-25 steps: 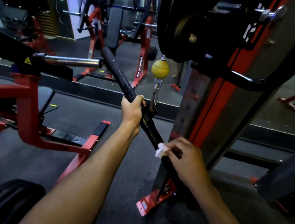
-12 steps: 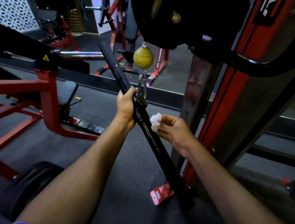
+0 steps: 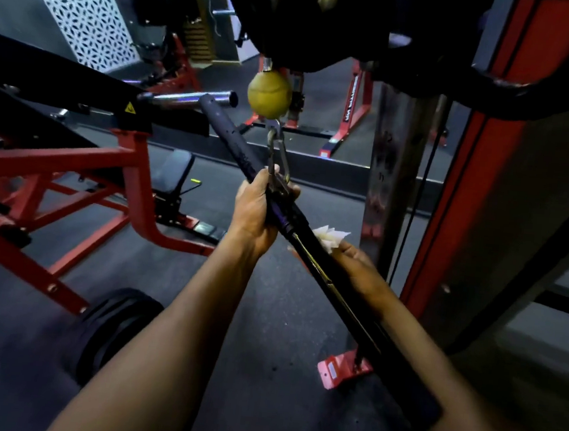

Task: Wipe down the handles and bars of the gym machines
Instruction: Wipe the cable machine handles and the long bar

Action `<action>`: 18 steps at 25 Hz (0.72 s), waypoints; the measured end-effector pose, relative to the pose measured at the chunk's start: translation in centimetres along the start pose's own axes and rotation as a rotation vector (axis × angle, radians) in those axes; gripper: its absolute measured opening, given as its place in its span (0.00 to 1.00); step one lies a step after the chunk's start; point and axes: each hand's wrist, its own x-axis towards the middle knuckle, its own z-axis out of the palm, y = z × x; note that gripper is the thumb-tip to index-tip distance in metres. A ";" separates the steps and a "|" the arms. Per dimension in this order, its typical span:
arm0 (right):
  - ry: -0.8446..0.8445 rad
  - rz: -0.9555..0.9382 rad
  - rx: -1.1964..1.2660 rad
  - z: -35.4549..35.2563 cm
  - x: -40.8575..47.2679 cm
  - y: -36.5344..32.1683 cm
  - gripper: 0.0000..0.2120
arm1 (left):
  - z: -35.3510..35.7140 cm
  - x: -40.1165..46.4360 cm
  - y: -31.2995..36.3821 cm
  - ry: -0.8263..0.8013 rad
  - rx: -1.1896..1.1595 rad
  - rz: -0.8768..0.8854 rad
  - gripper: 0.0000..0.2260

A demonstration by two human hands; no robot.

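Note:
A long black cable bar (image 3: 332, 281) runs diagonally from upper left to lower right, hanging by a metal carabiner (image 3: 278, 160) under a yellow ball stopper (image 3: 270, 92). My left hand (image 3: 257, 209) grips the bar at its middle, right by the carabiner. My right hand (image 3: 357, 266) lies behind the bar just below the left one and pinches a crumpled white wipe (image 3: 329, 238) against the bar. Part of the right hand is hidden by the bar.
The red and grey upright of the cable machine (image 3: 484, 198) stands close on the right, its red foot (image 3: 341, 371) on the floor. A red-framed bench machine (image 3: 74, 169) with a chrome sleeve (image 3: 197, 97) fills the left. A black weight plate (image 3: 111, 327) lies low left.
The view has tilted and moved closer. My right hand with the wipe first slid up the bar toward the left hand and now sits behind the bar just below it. The left grip has stayed.

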 end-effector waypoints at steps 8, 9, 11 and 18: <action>-0.296 0.219 0.264 3.0 -0.7 -2.1 0.31 | 0.7 -2.4 1.5 -0.018 -0.040 -0.011 0.11; -0.258 0.193 0.176 3.0 -0.9 -2.0 0.35 | 1.0 -2.8 1.5 -0.028 -0.054 -0.031 0.12; -0.122 0.120 -0.003 2.8 -1.9 -2.3 0.33 | 1.2 -3.1 1.2 -0.045 -0.074 -0.062 0.12; -0.183 -0.454 -1.090 2.8 -6.4 -9.5 0.08 | 1.7 -2.2 1.1 0.031 0.113 0.076 0.07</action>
